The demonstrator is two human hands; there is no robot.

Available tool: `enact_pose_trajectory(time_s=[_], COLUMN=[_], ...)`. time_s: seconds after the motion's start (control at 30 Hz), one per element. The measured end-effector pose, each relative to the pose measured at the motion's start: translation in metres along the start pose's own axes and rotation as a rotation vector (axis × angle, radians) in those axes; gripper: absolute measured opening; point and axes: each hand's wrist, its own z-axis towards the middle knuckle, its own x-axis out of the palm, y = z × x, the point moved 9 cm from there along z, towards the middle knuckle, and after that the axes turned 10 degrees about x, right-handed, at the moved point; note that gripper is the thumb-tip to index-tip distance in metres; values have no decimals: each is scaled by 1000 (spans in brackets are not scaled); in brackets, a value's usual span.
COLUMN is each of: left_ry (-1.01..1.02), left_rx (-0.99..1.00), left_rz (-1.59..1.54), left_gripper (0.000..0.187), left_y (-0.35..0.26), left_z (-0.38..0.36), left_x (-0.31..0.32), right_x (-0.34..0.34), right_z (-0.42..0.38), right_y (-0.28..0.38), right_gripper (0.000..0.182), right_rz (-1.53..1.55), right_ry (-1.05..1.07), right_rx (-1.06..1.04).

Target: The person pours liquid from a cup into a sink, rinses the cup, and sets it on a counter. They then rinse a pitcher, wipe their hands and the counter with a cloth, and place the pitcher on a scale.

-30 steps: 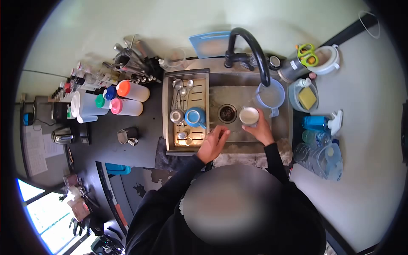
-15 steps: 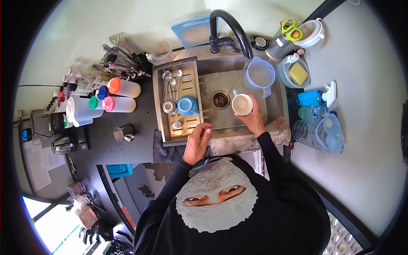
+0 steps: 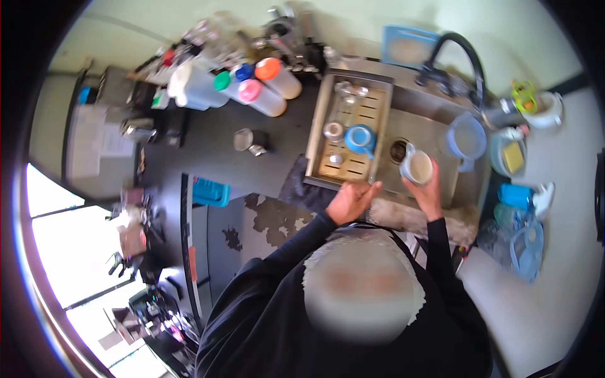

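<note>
Over the sink, my right hand is closed round a white mug, its light interior facing up. My left hand is in front of the wooden drying tray, fingers curled in; whatever is in them, if anything, is hidden. On the tray lie an upside-down blue cup, a small metal cup and several spoons. A translucent blue jug stands in the sink's right part, near the black faucet. Beside the mug shows the drain.
Squeeze bottles with coloured caps and a metal pitcher stand on the dark counter at left. To the right are a yellow sponge in a tub, a blue spray bottle and a clear jug. A rolled towel lines the sink's front.
My view has turned left, so the sink and tray sit further right in it. The mug stays in my right hand. My left hand's fingers are curled in more.
</note>
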Motion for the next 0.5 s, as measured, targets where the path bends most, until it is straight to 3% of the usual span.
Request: enact_pose_trajectory(time_s=[0.03, 0.1, 0.13, 0.2, 0.3, 0.5], left_ry=[-20, -78, -117, -81, -87, -399], left_rx=[-154, -27, 27, 19, 129, 10], left_rz=[-116, -119, -124, -54, 45, 347], left_gripper=[45, 44, 40, 31, 22, 17], left_y=[12, 8, -1, 0, -4, 44], left_z=[-7, -6, -6, -6, -16, -86], left_x=[2, -2, -8, -11, -29, -105], right_x=[0, -1, 2, 2, 10, 82], right_z=[-5, -13, -13, -15, -19, -48], right_y=[-11, -12, -21, -42, 3, 91], right_gripper=[89, 86, 89, 89, 88, 91], right_rz=[-66, -209, -285, -66, -96, -89], right_ry=[-18, -85, -80, -39, 34, 237], right_rx=[83, 133, 57, 100, 44, -232])
